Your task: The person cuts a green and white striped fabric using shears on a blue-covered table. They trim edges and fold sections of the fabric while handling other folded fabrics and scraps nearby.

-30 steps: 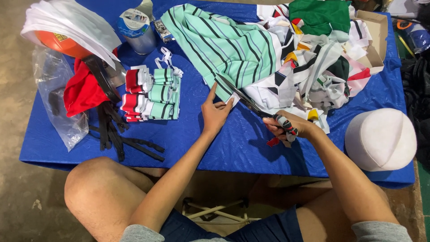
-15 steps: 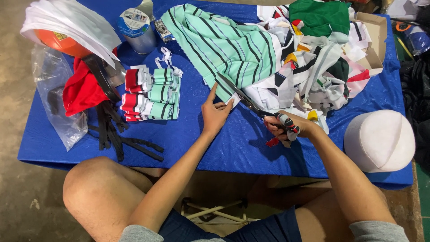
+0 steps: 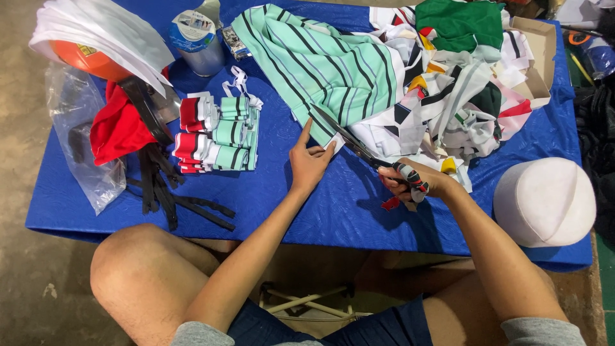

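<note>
A mint-green cloth with dark stripes point(image 3: 320, 64) lies spread on the blue table point(image 3: 333, 211). My left hand point(image 3: 309, 160) pinches its lower corner against the table. My right hand point(image 3: 413, 182) grips a pair of scissors point(image 3: 349, 138) whose handles are wrapped in cloth strips. The blades point up and left and lie along the edge of the striped cloth, just right of my left fingers.
A stack of folded striped pieces point(image 3: 218, 131) sits left of my left hand. A heap of mixed cloth scraps point(image 3: 455, 96) fills the right back. A white dome-shaped form point(image 3: 544, 202) stands at the right edge. Black straps point(image 3: 170, 192), red cloth point(image 3: 118, 128), a tin can point(image 3: 198, 41) and a plastic bag point(image 3: 90, 160) lie left.
The scissors have worked a little further up along the striped cloth's edge. My left hand stays on the corner of the cloth.
</note>
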